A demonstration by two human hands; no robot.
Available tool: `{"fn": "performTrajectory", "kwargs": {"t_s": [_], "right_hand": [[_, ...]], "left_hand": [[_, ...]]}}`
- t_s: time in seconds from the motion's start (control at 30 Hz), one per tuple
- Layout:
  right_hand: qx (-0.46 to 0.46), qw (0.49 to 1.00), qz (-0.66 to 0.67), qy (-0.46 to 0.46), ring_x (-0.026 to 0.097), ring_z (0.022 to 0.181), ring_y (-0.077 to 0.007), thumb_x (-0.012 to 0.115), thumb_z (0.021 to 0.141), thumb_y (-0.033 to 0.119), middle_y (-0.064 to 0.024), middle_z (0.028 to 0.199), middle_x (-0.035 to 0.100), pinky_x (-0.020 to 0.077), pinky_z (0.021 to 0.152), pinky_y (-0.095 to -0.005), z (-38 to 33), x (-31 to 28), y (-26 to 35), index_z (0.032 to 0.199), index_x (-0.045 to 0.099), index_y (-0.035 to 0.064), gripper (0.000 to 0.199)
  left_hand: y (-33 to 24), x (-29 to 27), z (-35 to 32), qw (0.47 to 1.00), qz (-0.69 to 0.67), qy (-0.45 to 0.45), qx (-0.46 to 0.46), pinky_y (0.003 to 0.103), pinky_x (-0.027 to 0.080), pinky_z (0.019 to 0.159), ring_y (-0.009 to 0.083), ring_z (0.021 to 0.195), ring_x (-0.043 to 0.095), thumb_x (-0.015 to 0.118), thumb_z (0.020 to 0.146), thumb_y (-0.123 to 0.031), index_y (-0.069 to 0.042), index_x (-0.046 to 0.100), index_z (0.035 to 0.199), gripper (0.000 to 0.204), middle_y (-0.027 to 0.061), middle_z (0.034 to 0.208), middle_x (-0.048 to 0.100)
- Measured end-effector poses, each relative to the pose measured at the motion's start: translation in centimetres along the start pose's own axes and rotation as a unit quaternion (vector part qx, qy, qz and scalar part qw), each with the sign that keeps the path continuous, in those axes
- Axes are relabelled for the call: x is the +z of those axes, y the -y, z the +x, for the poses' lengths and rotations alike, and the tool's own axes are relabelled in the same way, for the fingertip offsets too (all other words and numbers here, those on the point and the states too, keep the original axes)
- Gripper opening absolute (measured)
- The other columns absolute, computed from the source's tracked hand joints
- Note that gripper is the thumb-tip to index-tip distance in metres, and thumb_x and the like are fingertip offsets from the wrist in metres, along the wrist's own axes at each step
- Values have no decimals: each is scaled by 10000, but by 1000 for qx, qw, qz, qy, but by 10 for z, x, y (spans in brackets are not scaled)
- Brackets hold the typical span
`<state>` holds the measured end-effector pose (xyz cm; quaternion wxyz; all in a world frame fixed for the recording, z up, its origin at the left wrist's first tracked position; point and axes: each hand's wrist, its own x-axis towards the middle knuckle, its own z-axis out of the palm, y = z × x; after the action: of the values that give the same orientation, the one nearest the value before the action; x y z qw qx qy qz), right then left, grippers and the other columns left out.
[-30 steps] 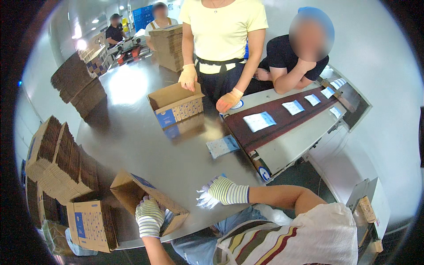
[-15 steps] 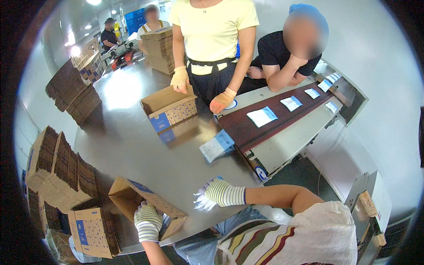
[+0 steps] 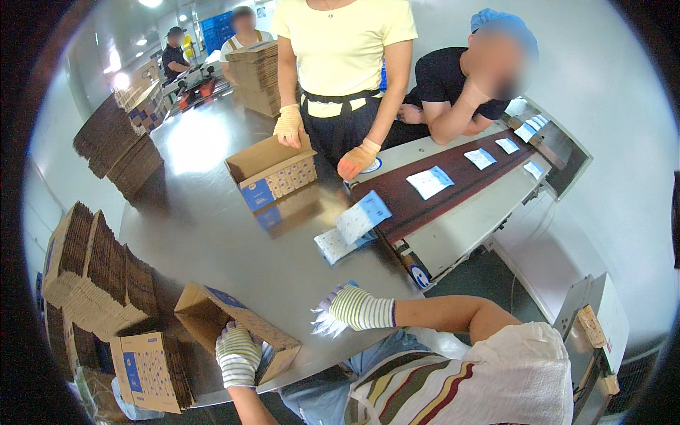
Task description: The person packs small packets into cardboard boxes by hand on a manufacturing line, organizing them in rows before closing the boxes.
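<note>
My left hand [image 3: 238, 353], in a white striped glove, reaches into an open cardboard box [image 3: 241, 316] at the table's near edge. Its fingers look curled, and what they grip inside is hidden; a pale packet [image 3: 266, 354] shows beside it in the box. Right of the box, my right hand [image 3: 358, 310], gloved alike, is closed round several white packets [image 3: 326, 326], with a bit of blue above the fingers. Beyond it, a blue-and-white packet [image 3: 364, 215] comes off the belt end, overlapping another packet [image 3: 333, 246] on the table.
A dark red conveyor belt [image 3: 397, 219] carries several packets from the right. Across the metal table [image 3: 184, 227], a person in yellow stands behind an open box [image 3: 280, 180]; another leans by the belt. Flattened cartons [image 3: 99, 276] are stacked at left, with more cartons [image 3: 149, 372] nearer.
Packets on the belt have moved toward the table, and one now slides off its end onto the packet lying there. My hands have stayed almost in place.
</note>
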<state>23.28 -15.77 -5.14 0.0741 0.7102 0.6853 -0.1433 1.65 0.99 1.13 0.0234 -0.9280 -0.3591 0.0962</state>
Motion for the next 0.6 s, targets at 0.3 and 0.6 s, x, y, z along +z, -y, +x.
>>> {"fn": "performTrajectory", "kwargs": {"t_s": [0.3, 0.6], "right_hand": [[-5, 998, 31, 53, 507, 1136, -313, 641, 773, 262, -189, 1271, 488, 397, 961, -441, -2, -23, 8, 1320, 395, 67, 630], [-124, 914, 337, -188, 524, 1118, -302, 607, 825, 281, -182, 1215, 542, 391, 980, -377, 46, -61, -30, 1298, 407, 21, 576]], "left_hand": [[4, -6, -4, 998, 2, 60, -21, 417, 434, 885, 313, 1043, 544, 586, 789, -319, 6, 554, 1108, 457, 176, 1105, 560], [-6, -16, 1, 995, -63, 58, -41, 413, 440, 898, 318, 1059, 551, 559, 812, -351, -29, 552, 1112, 440, 177, 1128, 564]]}}
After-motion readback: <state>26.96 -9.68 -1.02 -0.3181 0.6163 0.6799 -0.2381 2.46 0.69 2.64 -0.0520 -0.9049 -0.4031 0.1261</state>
